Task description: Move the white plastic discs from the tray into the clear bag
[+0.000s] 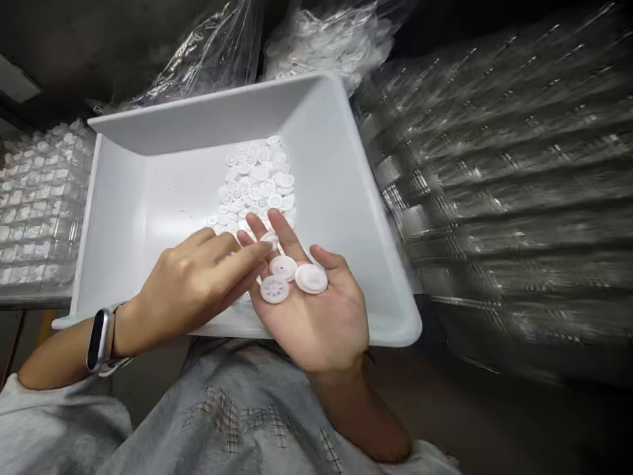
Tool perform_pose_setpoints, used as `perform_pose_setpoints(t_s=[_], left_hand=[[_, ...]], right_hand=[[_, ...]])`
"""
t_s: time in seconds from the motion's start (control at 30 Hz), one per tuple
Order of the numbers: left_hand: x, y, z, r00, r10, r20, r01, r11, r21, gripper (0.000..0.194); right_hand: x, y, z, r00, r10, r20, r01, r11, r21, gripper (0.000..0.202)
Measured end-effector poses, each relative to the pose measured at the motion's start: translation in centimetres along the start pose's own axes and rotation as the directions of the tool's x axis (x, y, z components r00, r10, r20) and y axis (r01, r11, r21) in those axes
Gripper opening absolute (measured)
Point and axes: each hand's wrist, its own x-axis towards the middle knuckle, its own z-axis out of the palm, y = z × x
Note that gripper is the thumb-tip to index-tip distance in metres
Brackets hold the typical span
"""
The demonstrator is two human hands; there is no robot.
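A deep white plastic tray with sloping walls point(336, 198) is sitting in front of the person, tilted slightly in the view; what is supporting it is hidden. Small round white plastic discs point(257, 178), some with a ring of holes, are lying in a loose heap on the tray's floor, right of its middle, while the left part of that floor is showing bare apart from a few tiny specks. To the left, a stack of clear plastic compartment trays point(37, 211) is holding white pieces. To the right, a large stack of ribbed transparent plastic trays point(494, 198) is filling the side, blurred. Crumpled clear plastic wrapping point(208, 56) and a clear bag of whitish contents point(331, 43) are lying behind the far rim, and the room beyond is fading into darkness.

Over the tray's near edge, the right hand point(311, 310) is facing palm up, its fingers spread wide and its thumb standing apart. Three loose discs point(283, 267) are resting across the palm and finger bases, and a fourth white disc point(270, 239) is lying higher, along the fingers. The left hand point(198, 277), wearing a smart band with a dark screen point(96, 340) at its wrist, is reaching across palm down. Its fingers are bending close together, the index fingertip touching that fourth disc; whether they are pinching it, one cannot tell.
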Motion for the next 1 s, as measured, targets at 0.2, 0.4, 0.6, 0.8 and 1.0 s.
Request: perform_pose_setpoints(t_s=[0.2, 0.4, 0.6, 0.8, 1.0], left_hand=[[0.0, -0.4, 0.1, 1.000, -0.024, -0.019, 0.023, 0.999, -0.046, 0.016], [-0.2, 0.1, 0.5, 0.998, 0.065, 0.005, -0.064, 0.988, -0.143, 0.020], [-0.5, 0.2, 0.6, 0.998, 0.059, 0.030, -0.052, 0.980, -0.194, 0.022], [-0.5, 0.5, 0.4, 0.998, -0.001, 0.067, 0.023, 0.943, -0.332, 0.017], [-0.8, 0.9, 0.8, 0.996, -0.001, 0.084, 0.029, 0.945, -0.326, 0.024]], right_hand=[[-0.3, 0.0, 0.4, 1.000, -0.014, 0.027, 0.014, 1.000, 0.009, 0.046], [-0.2, 0.1, 0.1, 0.998, 0.005, 0.066, -0.005, 1.000, 0.000, 0.047], [-0.2, 0.2, 0.1, 0.999, -0.013, 0.052, 0.014, 1.000, -0.009, 0.047], [0.0, 0.3, 0.0, 0.998, -0.060, 0.019, 0.061, 0.996, -0.060, 0.044], [-0.1, 0.4, -0.1, 0.995, -0.097, 0.008, 0.097, 0.987, -0.125, 0.045]])
